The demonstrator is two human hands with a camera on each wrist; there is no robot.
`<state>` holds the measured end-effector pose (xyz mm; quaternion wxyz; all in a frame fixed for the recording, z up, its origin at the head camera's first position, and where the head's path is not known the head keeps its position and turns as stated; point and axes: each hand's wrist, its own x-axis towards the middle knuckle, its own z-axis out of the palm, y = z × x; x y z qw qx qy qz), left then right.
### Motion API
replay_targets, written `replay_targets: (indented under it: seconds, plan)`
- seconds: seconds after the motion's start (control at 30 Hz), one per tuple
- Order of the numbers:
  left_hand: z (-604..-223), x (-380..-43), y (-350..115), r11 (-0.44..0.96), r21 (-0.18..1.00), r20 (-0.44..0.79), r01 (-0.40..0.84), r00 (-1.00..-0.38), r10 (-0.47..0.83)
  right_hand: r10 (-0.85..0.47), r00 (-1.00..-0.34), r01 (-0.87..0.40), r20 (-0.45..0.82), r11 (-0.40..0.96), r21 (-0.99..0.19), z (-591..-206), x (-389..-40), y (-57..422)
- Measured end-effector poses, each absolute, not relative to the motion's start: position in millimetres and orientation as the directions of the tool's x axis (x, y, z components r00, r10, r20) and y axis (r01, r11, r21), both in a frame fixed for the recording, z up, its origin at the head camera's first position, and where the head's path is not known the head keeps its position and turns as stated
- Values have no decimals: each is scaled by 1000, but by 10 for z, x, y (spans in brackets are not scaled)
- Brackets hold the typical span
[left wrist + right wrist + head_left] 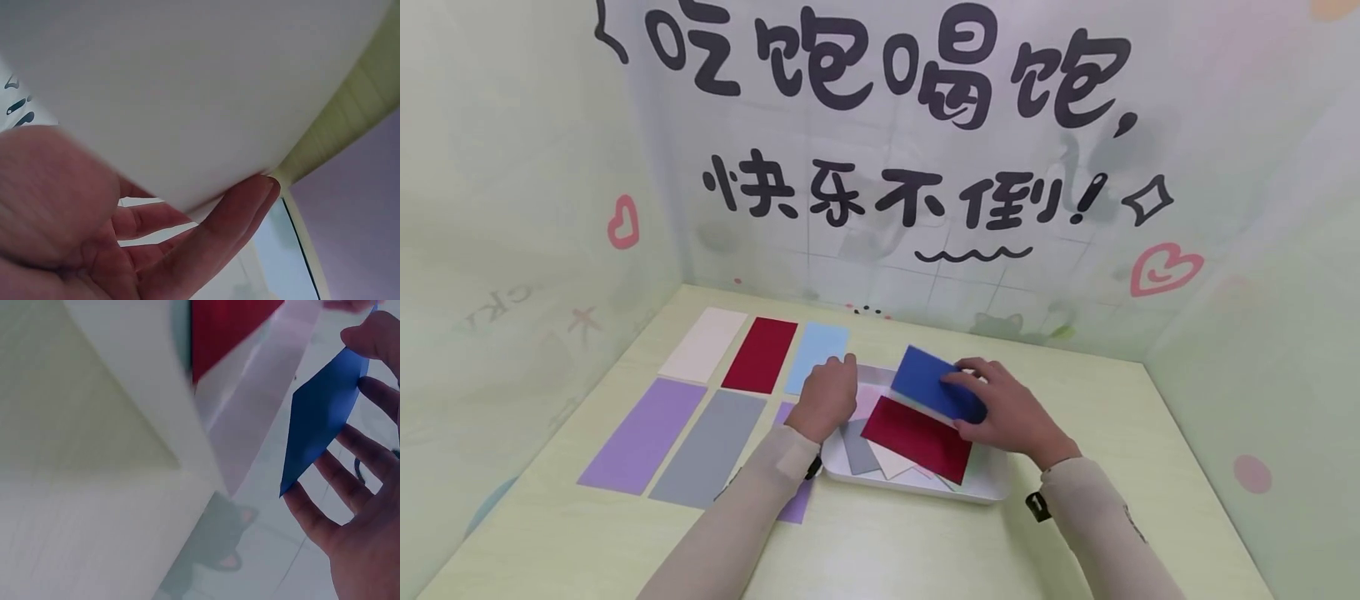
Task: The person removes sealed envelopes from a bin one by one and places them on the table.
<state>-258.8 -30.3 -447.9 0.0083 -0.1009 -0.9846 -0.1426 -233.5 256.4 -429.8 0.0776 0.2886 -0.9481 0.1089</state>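
My right hand (1011, 408) holds a blue card (928, 379) by its edges, thumb at the near side and fingers on the far side, tilted over the white tray (917, 491). The right wrist view shows the fingers spread along that card's edge. Below it, a dark red card (917, 439) lies on top of several loose cards in the tray, among them a grey card (859, 450) and a cream card (889, 461). My left hand (826, 398) grips the tray's left end; in the left wrist view its fingers (231, 212) press against the white wall.
Left of the tray, cards lie in two rows. The far row has pale pink (703, 343), dark red (760, 354) and light blue (820, 350) cards; the near row has purple (643, 433), grey (709, 446) and another purple card (796, 506), partly behind my left arm. Printed curtains surround the table.
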Motion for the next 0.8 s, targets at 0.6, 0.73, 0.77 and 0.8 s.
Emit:
replay_targets:
  seconds: [0.6,0.73,0.77,0.8]
  plan:
    - [-4468,-2584,-312,939,285,36,195,-981,192,-66,-980,-128,188,931,-343,-4460,-2708,3285]
    - [-4475,-2585,-314,940,285,33,188,-982,187,9,-996,-23,89,936,-351,-4518,-2737,3282]
    - [-4478,-2585,-314,940,285,32,187,-982,186,25,-998,2,61,936,-353,-4531,-2745,3274]
    - [-4483,-2586,-314,941,284,32,186,-982,185,43,-998,29,34,935,-354,-4540,-2751,3261]
